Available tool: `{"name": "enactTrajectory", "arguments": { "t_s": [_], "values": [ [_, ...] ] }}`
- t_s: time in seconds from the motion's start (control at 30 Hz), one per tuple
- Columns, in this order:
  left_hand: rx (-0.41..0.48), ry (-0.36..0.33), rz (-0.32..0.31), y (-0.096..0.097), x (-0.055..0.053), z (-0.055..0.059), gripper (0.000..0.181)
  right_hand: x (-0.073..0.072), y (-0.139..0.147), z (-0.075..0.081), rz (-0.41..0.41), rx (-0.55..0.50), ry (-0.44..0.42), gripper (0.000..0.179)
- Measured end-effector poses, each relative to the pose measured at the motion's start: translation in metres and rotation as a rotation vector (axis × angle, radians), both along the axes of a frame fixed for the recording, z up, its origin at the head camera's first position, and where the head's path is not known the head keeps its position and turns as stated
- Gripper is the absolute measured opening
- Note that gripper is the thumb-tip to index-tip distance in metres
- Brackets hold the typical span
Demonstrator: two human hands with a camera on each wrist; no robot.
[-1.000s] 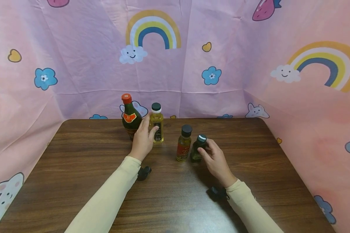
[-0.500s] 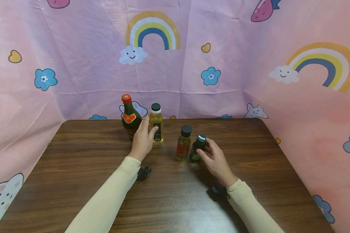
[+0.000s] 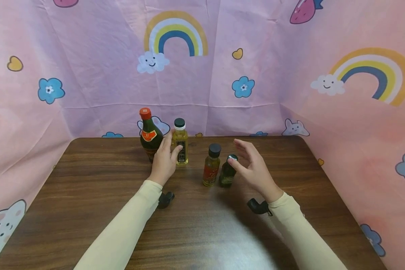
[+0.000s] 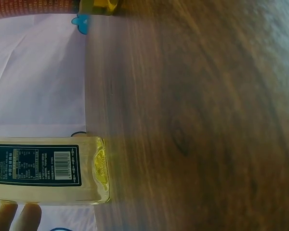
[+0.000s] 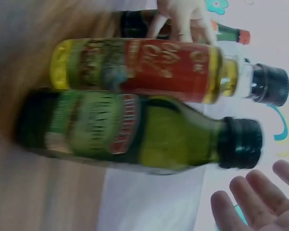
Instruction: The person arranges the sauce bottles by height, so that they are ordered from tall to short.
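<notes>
Four right-hand fingers (image 5: 243,191) have left the smallest bottle (image 5: 178,137).

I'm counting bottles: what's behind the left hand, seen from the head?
The red-capped bottle and the yellow oil bottle, each partly covered by the left hand. The red-capped bottle's lower right side is hidden; anything fully covered cannot be seen.

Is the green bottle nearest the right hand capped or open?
Capped: in the right wrist view, a dark cap sits on the neck of the green bottle.
</notes>
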State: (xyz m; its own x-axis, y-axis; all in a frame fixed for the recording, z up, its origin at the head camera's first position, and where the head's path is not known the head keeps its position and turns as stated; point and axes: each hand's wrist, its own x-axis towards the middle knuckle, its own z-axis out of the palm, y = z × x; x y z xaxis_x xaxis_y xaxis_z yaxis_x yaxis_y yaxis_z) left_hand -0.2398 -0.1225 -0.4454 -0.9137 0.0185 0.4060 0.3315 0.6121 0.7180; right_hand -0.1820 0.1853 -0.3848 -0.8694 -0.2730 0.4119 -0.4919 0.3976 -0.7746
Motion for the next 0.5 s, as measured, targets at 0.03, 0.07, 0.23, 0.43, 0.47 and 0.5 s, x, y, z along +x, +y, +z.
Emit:
{"name": "enactTrajectory", "arguments": {
  "t_s": [0.03,0.07,0.23,0.43,0.47,0.5],
  "values": [
    [-0.001,-0.002,0.001,0.000,0.000,0.000,0.067,-0.002,-0.002,0.004,0.002,0.018,0.009,0.059],
    [0.000,-0.004,0.000,0.000,0.000,0.000,0.067,-0.003,-0.004,0.007,0.004,0.038,0.017,0.059],
    [0.000,-0.009,0.000,0.000,-0.001,0.000,0.067,-0.006,-0.013,0.019,0.035,0.101,0.019,0.061],
    [0.003,0.008,0.004,-0.001,-0.002,-0.002,0.067,-0.006,-0.024,0.025,0.053,0.163,-0.008,0.061],
    [0.002,0.011,0.005,-0.001,-0.003,-0.002,0.067,-0.006,-0.025,0.026,0.051,0.174,-0.011,0.060],
    [0.002,0.012,0.004,-0.001,-0.003,-0.002,0.067,-0.006,-0.026,0.026,0.051,0.182,-0.012,0.060]
  ]
}}
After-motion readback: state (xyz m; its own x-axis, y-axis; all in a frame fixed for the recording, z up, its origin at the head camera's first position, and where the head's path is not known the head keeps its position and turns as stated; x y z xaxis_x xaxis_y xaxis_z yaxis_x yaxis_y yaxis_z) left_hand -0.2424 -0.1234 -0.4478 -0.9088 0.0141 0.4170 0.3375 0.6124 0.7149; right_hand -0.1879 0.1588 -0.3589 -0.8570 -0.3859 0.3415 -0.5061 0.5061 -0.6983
